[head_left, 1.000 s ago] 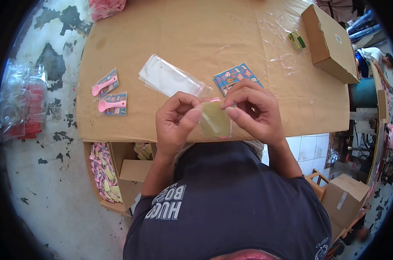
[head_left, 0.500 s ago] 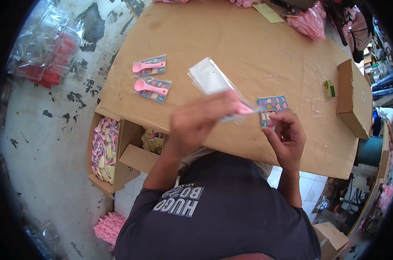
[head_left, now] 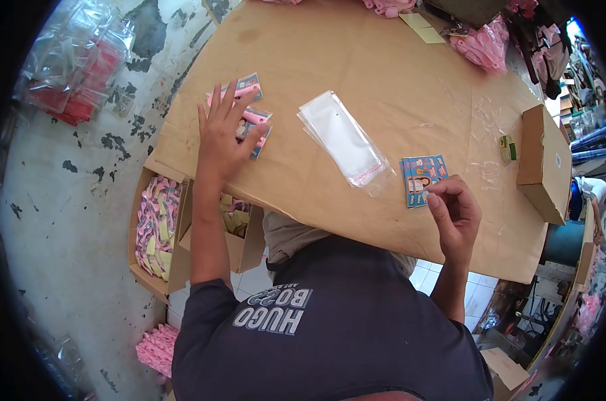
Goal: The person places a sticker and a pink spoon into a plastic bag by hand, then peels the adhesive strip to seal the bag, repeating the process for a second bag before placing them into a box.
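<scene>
My left hand, fingers spread, rests over the pink spoons packed in clear bags with blue printed cards. One packet shows beyond my fingers and another packet beside my thumb; the palm hides the spoon bowls. On the right, my right hand has its thumb and forefinger brought together at the edge of a small stack of blue printed cards. I cannot tell what, if anything, is in that pinch. Between the hands lies a fanned pile of clear plastic bags.
A cardboard box stands at the table's right edge, with a small green-and-yellow item beside it. Pink goods in plastic sit at the far right. Below the left edge, an open carton holds many pink pieces and yellowish cards.
My left hand has swung left from above the clear bags, carrying a pink spoon packet, to the laid-out packets, and its fingers have spread. My right thumb and forefinger have drawn closer together.
</scene>
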Demonstrator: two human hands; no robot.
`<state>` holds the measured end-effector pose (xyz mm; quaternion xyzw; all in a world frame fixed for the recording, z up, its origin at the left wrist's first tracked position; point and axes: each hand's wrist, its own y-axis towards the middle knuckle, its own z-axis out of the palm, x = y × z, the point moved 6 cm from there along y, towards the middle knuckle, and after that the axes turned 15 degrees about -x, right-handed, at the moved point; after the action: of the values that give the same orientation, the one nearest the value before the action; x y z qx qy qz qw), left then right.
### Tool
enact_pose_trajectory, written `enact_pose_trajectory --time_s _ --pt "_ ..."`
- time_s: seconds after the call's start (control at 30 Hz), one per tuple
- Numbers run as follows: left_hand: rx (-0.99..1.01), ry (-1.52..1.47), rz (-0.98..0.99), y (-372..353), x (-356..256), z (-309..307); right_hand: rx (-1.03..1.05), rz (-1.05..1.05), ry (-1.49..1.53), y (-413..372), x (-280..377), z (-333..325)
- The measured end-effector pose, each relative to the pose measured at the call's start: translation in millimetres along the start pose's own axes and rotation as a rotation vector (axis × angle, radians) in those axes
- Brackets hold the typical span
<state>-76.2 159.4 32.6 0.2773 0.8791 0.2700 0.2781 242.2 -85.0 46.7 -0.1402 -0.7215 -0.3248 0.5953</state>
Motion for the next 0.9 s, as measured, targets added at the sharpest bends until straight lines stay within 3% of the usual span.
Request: enact_pose_trajectory --time_s 0.17,0.4,0.6,0.7,0.8,0.9 --pt "0.113 0.245 0.079 7.9 18.8 30.5 0.077 0.012 -0.021 -3.3 1.1 11.0" --pt "0.040 0.187 0.112 -5.8 21.7 -2.4 0.046 0.065 -0.048 -12.1 -10.2 -8.0" --pt "0.051 0.155 0.007 -59.4 66.1 -70.6 0.014 0.140 -0.015 -17.7 -23.1 -27.1" --pt "-0.017 0.289 -0.083 -100.0 90.1 -104.5 0.007 0.129 -0.011 -16.8 -24.8 -27.4" --pt "-0.181 0.111 -0.249 -142.8 116.5 -120.3 -0.018 0.134 -0.036 -14.6 -20.4 -27.8" --pt "-0.190 0.142 -0.285 -180.7 133.2 -113.1 0.007 0.101 -0.042 -10.9 -20.4 -24.8"
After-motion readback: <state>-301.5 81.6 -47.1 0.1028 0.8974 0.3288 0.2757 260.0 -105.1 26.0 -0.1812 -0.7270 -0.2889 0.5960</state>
